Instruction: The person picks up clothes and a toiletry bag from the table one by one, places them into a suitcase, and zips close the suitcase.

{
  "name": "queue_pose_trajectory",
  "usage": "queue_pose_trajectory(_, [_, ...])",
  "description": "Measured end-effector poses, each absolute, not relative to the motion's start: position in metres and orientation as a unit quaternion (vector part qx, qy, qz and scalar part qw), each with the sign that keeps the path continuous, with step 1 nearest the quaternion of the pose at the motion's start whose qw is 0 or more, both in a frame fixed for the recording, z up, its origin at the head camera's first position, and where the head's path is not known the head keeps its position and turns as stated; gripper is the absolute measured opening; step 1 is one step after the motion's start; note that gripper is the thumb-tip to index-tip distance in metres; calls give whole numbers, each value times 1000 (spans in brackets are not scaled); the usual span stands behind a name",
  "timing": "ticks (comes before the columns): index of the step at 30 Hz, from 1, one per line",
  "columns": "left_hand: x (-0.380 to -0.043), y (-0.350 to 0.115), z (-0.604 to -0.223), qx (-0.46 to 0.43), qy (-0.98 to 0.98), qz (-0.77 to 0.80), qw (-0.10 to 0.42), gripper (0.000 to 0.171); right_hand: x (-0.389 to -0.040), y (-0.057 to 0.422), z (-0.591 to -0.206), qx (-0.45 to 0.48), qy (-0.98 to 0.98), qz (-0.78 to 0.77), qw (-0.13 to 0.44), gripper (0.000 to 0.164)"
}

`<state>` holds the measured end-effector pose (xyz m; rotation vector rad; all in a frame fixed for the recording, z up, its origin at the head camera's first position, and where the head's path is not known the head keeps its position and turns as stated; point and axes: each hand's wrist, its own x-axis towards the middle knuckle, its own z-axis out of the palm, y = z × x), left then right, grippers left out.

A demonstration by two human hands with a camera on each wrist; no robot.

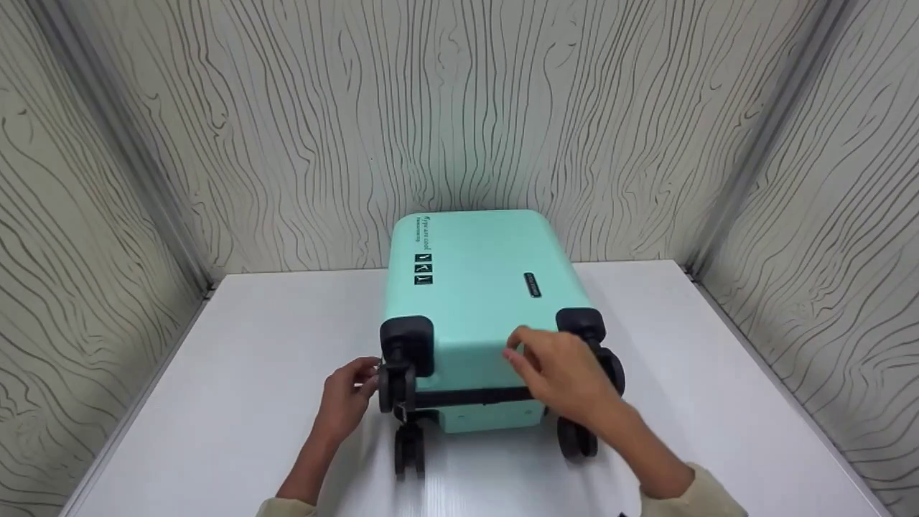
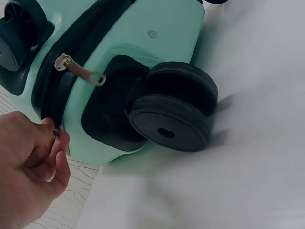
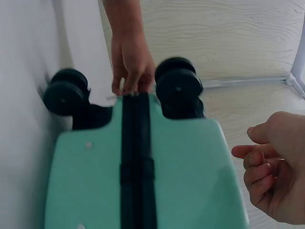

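A mint-green hard-shell suitcase [image 1: 477, 251] lies flat on the white table, with its black wheels [image 1: 409, 449] toward me. At its left end my left hand [image 1: 343, 403] pinches a small zipper pull [image 2: 56, 134] between thumb and forefinger. A second zipper pull [image 2: 80, 71] with a long metal tab hangs from the black zipper band [image 2: 50, 81], close to a corner wheel [image 2: 167, 126]. My right hand [image 1: 563, 370] hovers over the suitcase's near right end. Its fingers [image 3: 259, 179] are loosely bent and hold nothing.
White panels with dark wood-grain lines [image 1: 309, 129] enclose the table on the back and both sides. Grey metal posts [image 1: 122, 136] stand at the corners. The white tabletop [image 1: 237, 359] extends left and right of the suitcase.
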<state>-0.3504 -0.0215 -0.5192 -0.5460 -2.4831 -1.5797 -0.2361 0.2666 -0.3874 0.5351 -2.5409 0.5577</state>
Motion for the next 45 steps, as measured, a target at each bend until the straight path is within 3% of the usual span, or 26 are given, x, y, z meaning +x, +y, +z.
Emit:
queue_pose_trajectory(4, [-355,-25,-517,-182,-846,-492,96,11,-257,301,-371,172,-935,192,246,11])
queue_pose_trajectory(7, [-354,-28,-516,-203,-851,-476,91,11,-273,324,-367,152,-957,169,177,36])
queue_pose_trajectory(11, [-350,-33,-517,-243,-858,-451,30,16,-289,343,-376,156,-969,178,64,61])
queue_pose_trajectory(14, [-347,-35,-515,-244,-872,-425,6,18,-293,346,-383,162,-967,193,38,62])
queue_pose_trajectory(21, [-339,-41,-515,-231,-904,-355,57,23,-295,341,-384,167,-968,182,53,60])
queue_pose_trajectory(29, [-329,-39,-516,-261,-898,-346,70,16,-295,345,-382,162,-970,176,50,60])
queue_pose_trajectory(36, [-325,-33,-533,-252,-901,-312,165,21,-302,345,-386,168,-968,174,64,59])
queue_pose_trajectory(45, [-310,-10,-543,-251,-885,-257,296,13,-309,344,-386,165,-970,164,71,58])
